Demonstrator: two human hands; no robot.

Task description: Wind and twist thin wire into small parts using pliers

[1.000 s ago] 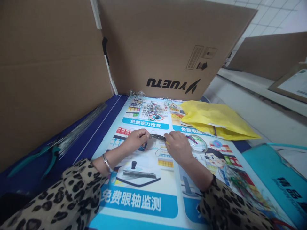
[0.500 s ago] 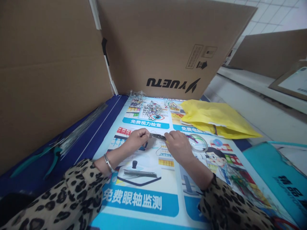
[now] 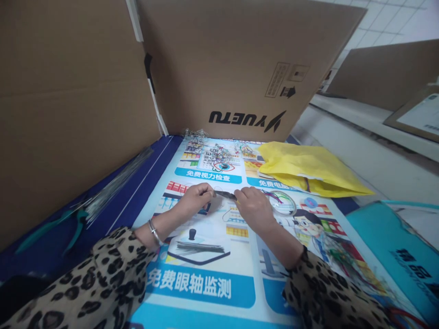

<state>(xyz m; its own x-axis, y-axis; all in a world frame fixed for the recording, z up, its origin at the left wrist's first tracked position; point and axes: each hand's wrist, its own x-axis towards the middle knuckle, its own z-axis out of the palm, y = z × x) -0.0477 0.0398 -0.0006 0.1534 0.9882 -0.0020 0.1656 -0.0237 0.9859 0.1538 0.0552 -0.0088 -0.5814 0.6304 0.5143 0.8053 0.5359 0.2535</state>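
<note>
My right hand (image 3: 254, 209) is closed around a pair of pliers, and its dark narrow jaws (image 3: 225, 195) point left. A bit of yellow handle shows by the fingers; the rest is hidden in the palm. My left hand (image 3: 198, 199) pinches at the tip of the jaws, apparently on a thin wire too fine to make out clearly. Both hands are just above a printed poster sheet (image 3: 202, 310). Beneath them, a bundle of short dark wires (image 3: 200, 247) lies on the sheet. A clear ring-shaped coil (image 3: 291, 208) with coloured strands sits right of my right hand.
Cardboard panels (image 3: 206, 68) stand at the back and left. Long thin wires (image 3: 120, 183) and teal-handled pliers (image 3: 80, 224) lie left. Tangled wire pieces (image 3: 219, 155) are at the back. A yellow bag (image 3: 315, 169) and a teal pouch (image 3: 384, 242) lie right.
The plier jaws have turned slightly in my right hand and now look narrower. Both hands stay in almost the same place.
</note>
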